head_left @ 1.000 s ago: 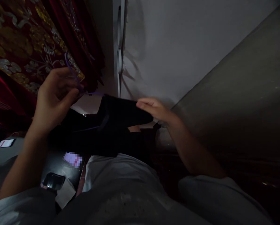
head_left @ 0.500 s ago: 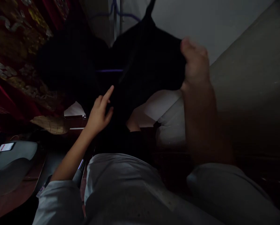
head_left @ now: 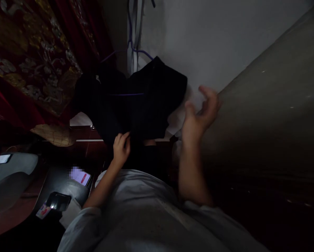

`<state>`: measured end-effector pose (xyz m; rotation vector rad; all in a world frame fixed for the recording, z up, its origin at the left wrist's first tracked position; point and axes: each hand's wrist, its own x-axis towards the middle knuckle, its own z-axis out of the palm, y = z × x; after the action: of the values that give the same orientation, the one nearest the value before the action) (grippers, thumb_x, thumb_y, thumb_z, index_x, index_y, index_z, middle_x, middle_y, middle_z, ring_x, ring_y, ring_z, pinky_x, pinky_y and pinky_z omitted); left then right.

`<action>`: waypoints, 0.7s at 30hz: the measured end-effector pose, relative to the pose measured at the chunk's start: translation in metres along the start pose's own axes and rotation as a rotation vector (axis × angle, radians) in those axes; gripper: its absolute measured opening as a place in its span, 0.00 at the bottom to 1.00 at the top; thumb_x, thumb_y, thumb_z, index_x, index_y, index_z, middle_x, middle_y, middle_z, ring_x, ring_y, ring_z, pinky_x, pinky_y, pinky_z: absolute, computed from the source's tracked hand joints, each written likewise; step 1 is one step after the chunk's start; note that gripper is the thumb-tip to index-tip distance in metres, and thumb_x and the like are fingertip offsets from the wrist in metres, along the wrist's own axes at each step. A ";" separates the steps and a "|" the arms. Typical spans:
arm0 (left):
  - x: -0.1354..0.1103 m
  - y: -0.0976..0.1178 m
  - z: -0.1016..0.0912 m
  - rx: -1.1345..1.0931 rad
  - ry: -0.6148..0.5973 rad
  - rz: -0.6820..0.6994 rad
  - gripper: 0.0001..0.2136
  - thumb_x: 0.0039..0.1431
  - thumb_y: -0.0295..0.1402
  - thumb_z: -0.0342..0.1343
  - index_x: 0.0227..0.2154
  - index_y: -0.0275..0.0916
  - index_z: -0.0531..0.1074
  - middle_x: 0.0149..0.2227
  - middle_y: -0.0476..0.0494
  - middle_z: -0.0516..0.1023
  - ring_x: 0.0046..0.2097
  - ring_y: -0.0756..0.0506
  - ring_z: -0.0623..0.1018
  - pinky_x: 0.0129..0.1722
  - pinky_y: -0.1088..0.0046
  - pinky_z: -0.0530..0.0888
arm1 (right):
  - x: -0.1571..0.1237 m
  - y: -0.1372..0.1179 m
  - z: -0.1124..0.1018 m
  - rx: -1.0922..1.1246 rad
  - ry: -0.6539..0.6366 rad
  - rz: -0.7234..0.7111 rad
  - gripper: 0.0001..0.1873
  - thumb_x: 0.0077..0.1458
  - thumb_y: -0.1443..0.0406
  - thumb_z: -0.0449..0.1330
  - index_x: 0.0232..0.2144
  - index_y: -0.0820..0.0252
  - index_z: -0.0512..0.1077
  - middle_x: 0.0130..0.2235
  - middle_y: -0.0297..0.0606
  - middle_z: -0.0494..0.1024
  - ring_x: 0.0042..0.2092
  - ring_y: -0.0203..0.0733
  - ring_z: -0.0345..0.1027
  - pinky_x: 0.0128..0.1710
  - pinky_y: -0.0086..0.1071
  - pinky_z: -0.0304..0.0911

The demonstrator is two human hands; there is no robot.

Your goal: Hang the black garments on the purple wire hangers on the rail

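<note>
Two bare hands show in the head view, both raised toward a black garment point(head_left: 146, 101). It hangs from a purple hanger point(head_left: 145, 53) in the corner where a white wall point(head_left: 225, 31) meets a red and gold cloth point(head_left: 28, 52). The hanger's bar shows as a thin purple line across the dark fabric.

The left hand point(head_left: 121, 148) is at the garment's lower edge, with its fingers curled together on the hem. It seems to be pinching the fabric, though the dim light makes the grip hard to read.

The right hand point(head_left: 199, 113) is just beside the garment's right edge and apart from it. Its palm is turned inward, with the fingers spread and loosely curved, and it holds nothing. Behind that hand a grey sloping surface point(head_left: 277, 105) fills the right side.

Low on the left, a lit phone point(head_left: 79, 176) lies near a dark phone point(head_left: 58, 202) on a dark surface.
</note>
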<state>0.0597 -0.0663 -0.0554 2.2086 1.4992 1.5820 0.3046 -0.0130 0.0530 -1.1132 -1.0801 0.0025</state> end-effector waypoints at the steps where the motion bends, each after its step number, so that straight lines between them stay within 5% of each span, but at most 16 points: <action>1: -0.009 0.003 0.005 -0.082 0.087 -0.011 0.16 0.72 0.31 0.53 0.60 0.40 0.68 0.46 0.38 0.77 0.46 0.44 0.79 0.48 0.67 0.77 | -0.025 -0.007 -0.002 0.056 0.011 0.072 0.15 0.59 0.63 0.63 0.48 0.59 0.74 0.51 0.43 0.77 0.55 0.46 0.70 0.57 0.43 0.64; 2: -0.016 0.007 0.010 -0.156 0.170 -0.049 0.21 0.71 0.32 0.56 0.64 0.41 0.62 0.47 0.39 0.77 0.45 0.46 0.80 0.47 0.68 0.78 | -0.049 -0.014 -0.002 0.116 -0.100 0.180 0.10 0.60 0.60 0.62 0.43 0.59 0.74 0.44 0.40 0.78 0.48 0.43 0.72 0.51 0.39 0.67; 4: -0.024 0.017 0.017 -0.260 0.295 -0.162 0.31 0.68 0.33 0.61 0.68 0.42 0.55 0.48 0.39 0.76 0.43 0.47 0.80 0.46 0.70 0.79 | -0.090 -0.025 0.000 0.234 -0.614 0.374 0.12 0.61 0.56 0.62 0.35 0.58 0.73 0.36 0.37 0.78 0.39 0.40 0.73 0.40 0.33 0.68; 6: -0.026 0.028 0.018 -0.296 0.296 -0.221 0.27 0.67 0.32 0.61 0.65 0.42 0.61 0.50 0.38 0.77 0.45 0.47 0.81 0.47 0.70 0.79 | -0.114 -0.031 0.006 0.251 -0.922 0.467 0.13 0.59 0.54 0.63 0.34 0.58 0.73 0.34 0.37 0.78 0.37 0.39 0.73 0.36 0.31 0.65; 7: -0.025 0.032 0.017 -0.293 0.268 -0.205 0.21 0.68 0.32 0.60 0.62 0.41 0.67 0.51 0.37 0.77 0.47 0.46 0.81 0.49 0.69 0.79 | -0.118 -0.032 0.008 0.232 -0.977 0.479 0.13 0.59 0.54 0.64 0.33 0.58 0.72 0.34 0.37 0.79 0.37 0.39 0.73 0.36 0.31 0.64; 12: -0.020 0.043 0.012 -0.303 0.134 -0.052 0.12 0.71 0.29 0.54 0.53 0.38 0.77 0.45 0.37 0.81 0.48 0.43 0.81 0.49 0.64 0.79 | -0.106 -0.028 0.004 0.121 -0.974 0.424 0.14 0.61 0.56 0.61 0.28 0.57 0.70 0.29 0.35 0.77 0.32 0.39 0.71 0.34 0.32 0.61; 17: -0.025 0.047 0.015 -0.322 0.109 -0.146 0.12 0.70 0.32 0.56 0.53 0.37 0.77 0.41 0.39 0.80 0.43 0.45 0.80 0.44 0.68 0.79 | -0.100 -0.030 -0.005 0.140 -1.044 0.457 0.15 0.63 0.56 0.59 0.28 0.58 0.74 0.29 0.35 0.78 0.32 0.38 0.71 0.33 0.31 0.60; 21: -0.027 0.052 0.015 -0.376 0.138 -0.174 0.11 0.71 0.31 0.56 0.51 0.37 0.78 0.44 0.38 0.81 0.46 0.44 0.80 0.47 0.66 0.78 | -0.105 -0.033 0.000 0.235 -0.964 0.544 0.15 0.57 0.53 0.66 0.33 0.58 0.71 0.32 0.36 0.79 0.35 0.39 0.73 0.33 0.30 0.62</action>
<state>0.1049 -0.1059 -0.0543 1.7534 1.2540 1.8103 0.2330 -0.0807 0.0041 -1.1693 -1.5130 1.1660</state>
